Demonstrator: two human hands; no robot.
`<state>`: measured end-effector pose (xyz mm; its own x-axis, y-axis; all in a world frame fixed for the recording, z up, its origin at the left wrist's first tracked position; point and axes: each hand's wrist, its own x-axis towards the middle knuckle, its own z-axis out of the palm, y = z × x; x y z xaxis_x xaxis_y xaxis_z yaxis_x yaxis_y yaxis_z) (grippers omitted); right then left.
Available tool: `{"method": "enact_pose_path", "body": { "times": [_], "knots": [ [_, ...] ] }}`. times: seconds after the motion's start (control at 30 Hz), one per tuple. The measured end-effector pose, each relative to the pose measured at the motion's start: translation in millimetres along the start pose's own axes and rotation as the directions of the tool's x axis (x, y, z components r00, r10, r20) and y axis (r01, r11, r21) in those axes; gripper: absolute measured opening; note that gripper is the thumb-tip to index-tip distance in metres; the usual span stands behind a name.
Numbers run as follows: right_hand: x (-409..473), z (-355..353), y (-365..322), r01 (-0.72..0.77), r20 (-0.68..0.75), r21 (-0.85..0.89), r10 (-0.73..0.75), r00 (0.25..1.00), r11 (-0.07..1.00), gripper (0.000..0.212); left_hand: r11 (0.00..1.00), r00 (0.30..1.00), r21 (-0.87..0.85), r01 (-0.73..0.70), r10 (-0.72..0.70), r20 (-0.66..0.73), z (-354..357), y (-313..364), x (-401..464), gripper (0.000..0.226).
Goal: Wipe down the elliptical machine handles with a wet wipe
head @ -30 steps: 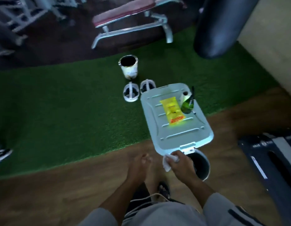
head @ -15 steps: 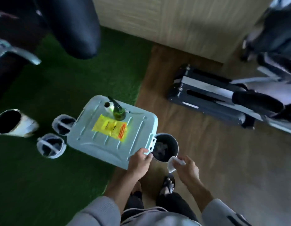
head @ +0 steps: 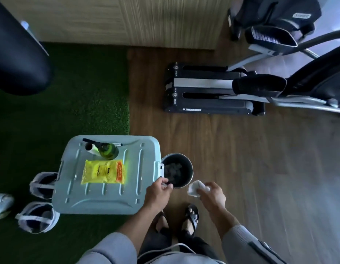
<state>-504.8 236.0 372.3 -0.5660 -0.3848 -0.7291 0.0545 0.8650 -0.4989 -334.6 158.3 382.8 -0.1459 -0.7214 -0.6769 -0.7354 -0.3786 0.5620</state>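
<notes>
The wipe [head: 196,188], white and crumpled, sits pinched in our right hand [head: 213,195], fingers closed round it, just to the right of the bin [head: 186,164] and above the wood floor [head: 260,168]. Our left hand [head: 158,193] curls at the bin's near rim beside the lid [head: 100,195] of the pale blue box; we cannot tell whether it grips anything. On the lid lie a yellow packet [head: 103,171] and a green bottle [head: 108,150], touching at the packet's far edge. The elliptical [head: 213,88] stands well apart, up and to the right, its pedals [head: 258,86] in view. Green turf [head: 79,92] covers the floor to the left.
</notes>
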Motion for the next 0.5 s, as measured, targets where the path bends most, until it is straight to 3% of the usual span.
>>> {"method": "enact_pose_path", "body": {
  "times": [0.13, 0.27, 0.5],
  "knots": [
    [7, 3, -18, 0.01, 0.012, 0.039, -0.011, 1.0, 0.999, 0.021, 1.0, 1.0, -0.001, -0.005, 0.005, -0.012, -2, 10, 7, 0.026],
    [19, 4, -23, 0.009, 0.056, 0.087, -0.014, 0.998, 0.996, 0.046, 0.999, 1.0, -0.047, 0.005, -0.005, -0.003, -2, 15, 11, 0.026],
    [22, -1, -4, -0.066, 0.109, 0.133, 0.051, 0.993, 0.989, 0.032, 0.997, 1.0, -0.079, -0.009, 0.009, -0.002, -2, 9, 12, 0.024]
  ]
}}
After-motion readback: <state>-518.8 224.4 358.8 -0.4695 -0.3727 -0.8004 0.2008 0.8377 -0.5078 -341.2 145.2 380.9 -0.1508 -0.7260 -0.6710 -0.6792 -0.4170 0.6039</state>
